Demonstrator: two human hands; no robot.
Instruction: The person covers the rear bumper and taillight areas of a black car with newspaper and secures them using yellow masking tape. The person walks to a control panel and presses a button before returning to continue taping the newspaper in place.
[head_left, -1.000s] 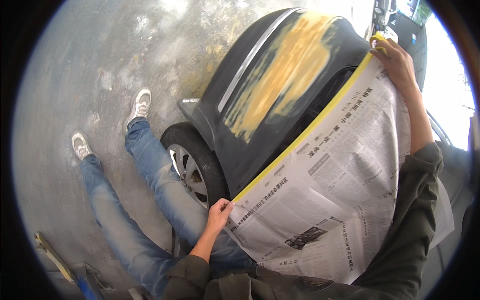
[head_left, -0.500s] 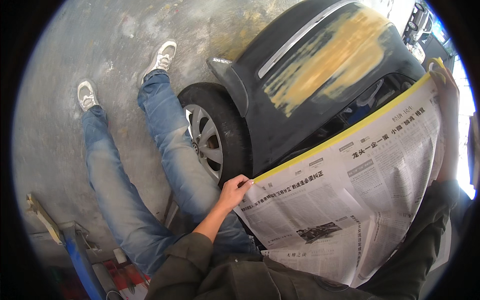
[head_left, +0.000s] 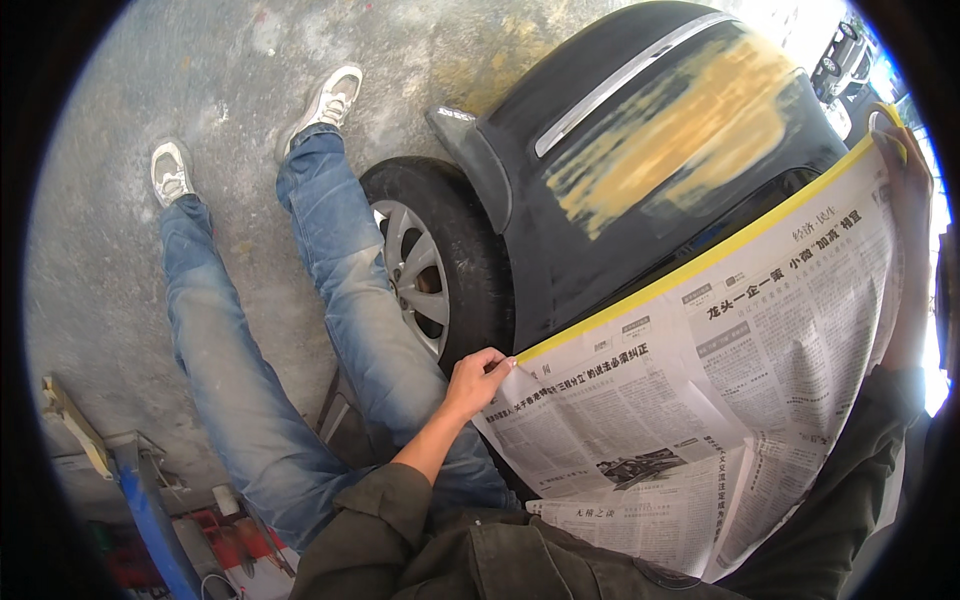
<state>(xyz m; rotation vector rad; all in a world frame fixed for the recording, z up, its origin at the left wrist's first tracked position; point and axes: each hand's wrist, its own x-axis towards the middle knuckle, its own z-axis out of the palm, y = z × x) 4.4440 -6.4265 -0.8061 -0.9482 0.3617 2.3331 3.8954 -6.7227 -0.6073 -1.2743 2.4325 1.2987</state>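
A large sheet of newspaper [head_left: 640, 410] hangs stretched between my hands, with a strip of yellow masking tape [head_left: 690, 270] along its upper edge. My left hand [head_left: 475, 385] pinches the near end of that taped edge between thumb and fingers, beside the tyre. At the far right, my right hand [head_left: 910, 170] grips the other end together with a yellow tape roll [head_left: 882, 115]; its fingers are partly in shadow. Just beyond the taped edge is the dark car body [head_left: 540, 270], bearing a rough tan filler patch [head_left: 680, 130]. The sheet hides the bodywork under it.
A car wheel [head_left: 425, 265] stands close to my outstretched legs [head_left: 350, 270] on the grey floor [head_left: 240, 90]. A bright trim strip [head_left: 625, 85] crosses the car body. At lower left are a blue stand [head_left: 150, 510] and red items [head_left: 225, 540]. Another vehicle [head_left: 845, 65] shows at upper right.
The taped edge has shifted toward the car body and now covers more of the dark gap below the filler patch. Both hands keep their hold; the view has shifted slightly.
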